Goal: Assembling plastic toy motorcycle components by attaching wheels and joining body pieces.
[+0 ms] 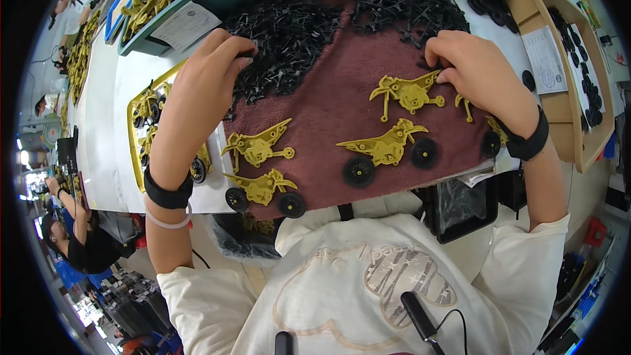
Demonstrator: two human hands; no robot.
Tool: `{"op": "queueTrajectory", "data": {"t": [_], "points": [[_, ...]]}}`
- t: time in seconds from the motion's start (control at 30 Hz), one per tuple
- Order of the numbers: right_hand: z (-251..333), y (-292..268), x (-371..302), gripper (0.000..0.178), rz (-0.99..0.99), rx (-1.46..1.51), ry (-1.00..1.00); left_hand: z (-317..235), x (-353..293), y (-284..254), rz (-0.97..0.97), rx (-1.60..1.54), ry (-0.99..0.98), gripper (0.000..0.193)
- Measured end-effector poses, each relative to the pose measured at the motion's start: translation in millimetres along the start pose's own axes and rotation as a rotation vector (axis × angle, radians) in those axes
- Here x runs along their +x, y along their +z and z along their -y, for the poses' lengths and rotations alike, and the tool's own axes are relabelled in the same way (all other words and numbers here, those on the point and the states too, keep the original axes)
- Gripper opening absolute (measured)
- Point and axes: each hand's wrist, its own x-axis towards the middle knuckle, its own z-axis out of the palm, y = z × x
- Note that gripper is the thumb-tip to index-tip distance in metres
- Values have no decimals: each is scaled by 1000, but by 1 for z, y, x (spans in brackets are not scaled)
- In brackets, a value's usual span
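My left hand [220,62] reaches to the left heap of small black plastic parts [289,39], thumb and fingers pinched at its edge; what is between them is hidden. At the near edge of the right black heap [411,6], my right hand [463,62] has its fingers curled and closed, with a bit of black by the fingertips. Its thumb is beside a yellow toy motorcycle half [411,92] without wheels. Another wheel-less half [257,146] lies at left. Nearer me are yellow halves with black wheels, one at left [263,187] and one in the middle [384,144].
A maroon cloth [322,105] covers the work area. A green bin [197,10] of yellow parts stands far left, above a yellow tray [135,151] with wheeled pieces. At right is a cardboard box [559,118] with black wheels. Other people sit at far left.
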Motion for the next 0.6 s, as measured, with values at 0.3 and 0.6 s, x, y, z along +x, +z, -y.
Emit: {"op": "queueTrajectory", "data": {"t": [0.3,0.6], "points": [[-5,-4,-9,23,-8,179,-48,-41,-51,-23,-160,16,33,19],[-7,-20,-3,18,-135,510,126,-76,-94,-7,-146,-437,-208,16]]}}
